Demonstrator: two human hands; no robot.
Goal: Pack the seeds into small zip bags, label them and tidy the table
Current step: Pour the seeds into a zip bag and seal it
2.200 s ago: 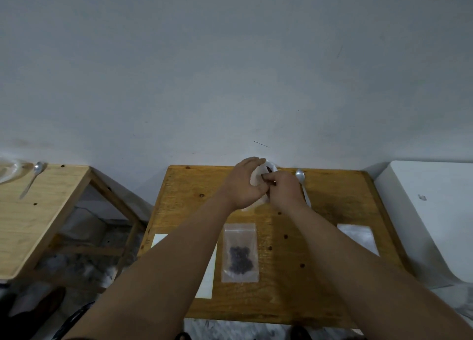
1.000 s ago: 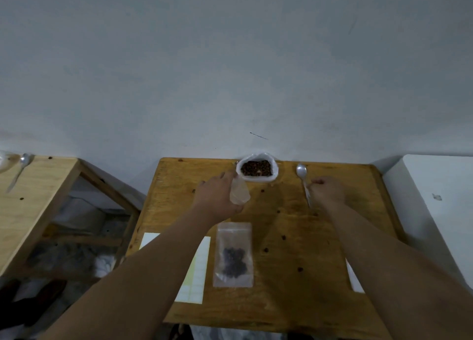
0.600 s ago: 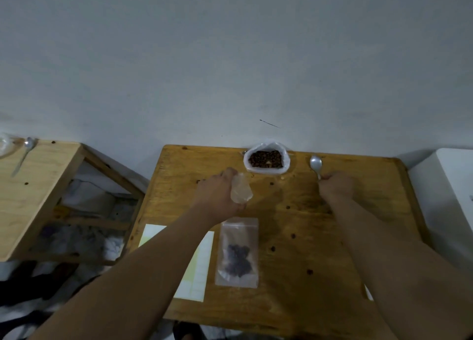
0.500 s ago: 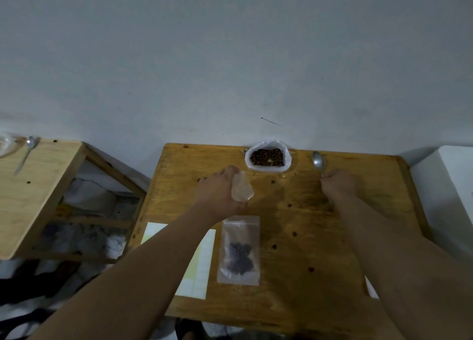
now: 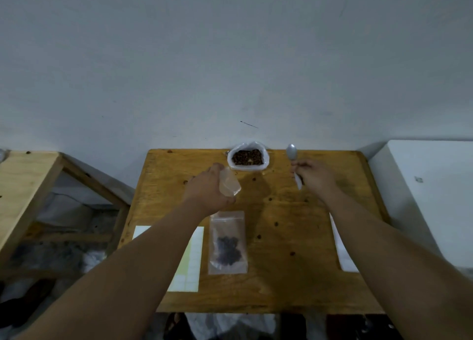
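Thin clear plastic is what the left hand [image 5: 210, 188] has to manage: an empty zip bag [image 5: 230, 186], pinched between thumb and fingers and held just above the table [image 5: 281, 237], near the white bag of seeds [image 5: 247, 157] at the far edge. Film like this is probably feather-light, limp and a little slippery. It is best held at the stiffer zip rim, since the soft walls would cling together. Whether its mouth is open I cannot tell.

The right hand [image 5: 316, 177] is curled round the handle of a metal spoon [image 5: 291, 151], with the bowl pointing toward the wall, just right of the seeds. The spoon is rigid and easy to handle — a grip at mid-handle looks steady enough for scooping. The seeds look small, dry and loose, so they are likely to roll and scatter if tipped fast.

A filled zip bag [image 5: 227, 242] lies flat nearer the person, beside a sheet of labels [image 5: 190, 263] — it should lift best by its top edge.
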